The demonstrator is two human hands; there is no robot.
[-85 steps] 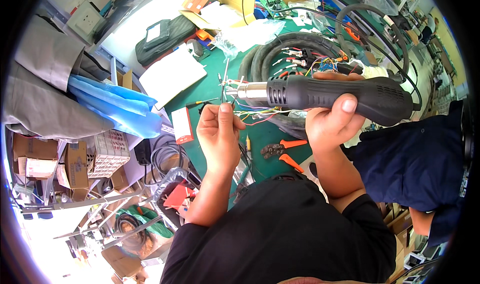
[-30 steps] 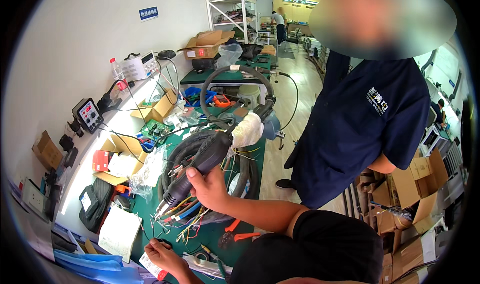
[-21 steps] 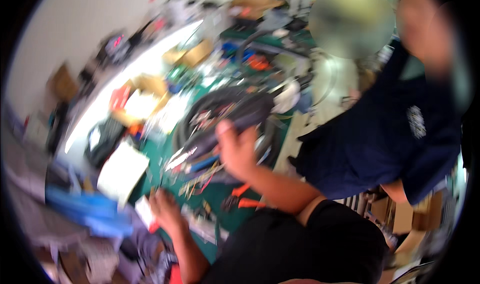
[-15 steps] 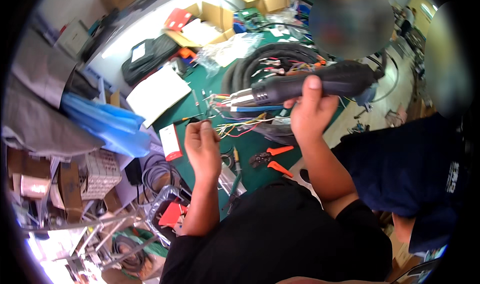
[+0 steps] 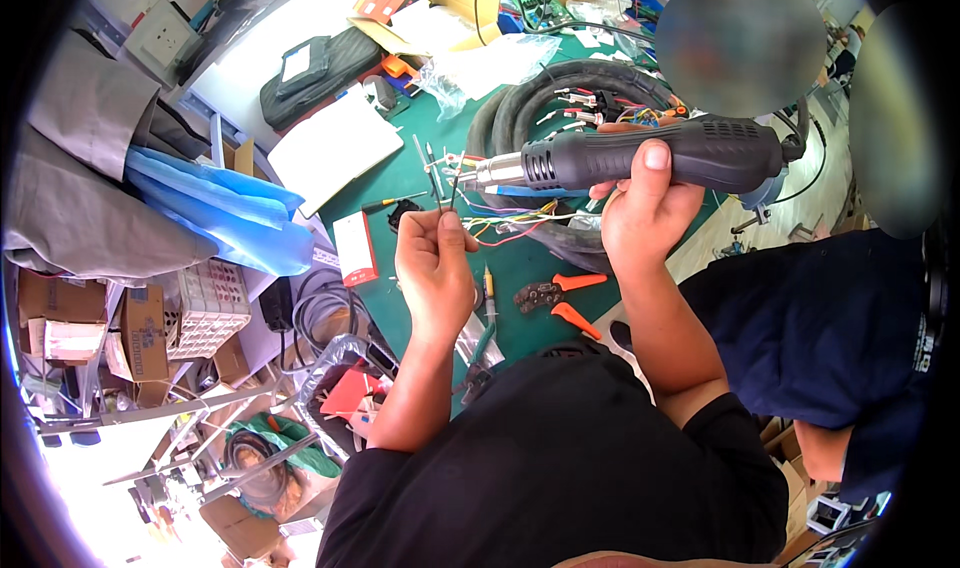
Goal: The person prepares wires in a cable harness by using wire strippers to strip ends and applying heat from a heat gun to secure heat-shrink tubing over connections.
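My right hand grips a black hot-air gun, held level with its metal nozzle pointing left. My left hand pinches a thin dark wire just left of and below that nozzle; the tiny parts at the wire's upper end are hard to make out. Behind the gun lies a coil of thick black cable with colored wires and metal terminals. Loose thin wires hang below the nozzle. An orange-handled crimping tool lies between my arms, near a red-and-white box at left.
An open notebook, a black case and open cartons sit on the green mat. Blue plastic and grey fabric hang at left above stacked boxes. A co-worker in navy stands close on my right.
My view swung up toward the aisle and co-worker, then returned down to the bench. Since half a second ago, both hands appear slightly higher and farther right, still holding the gun and wire.
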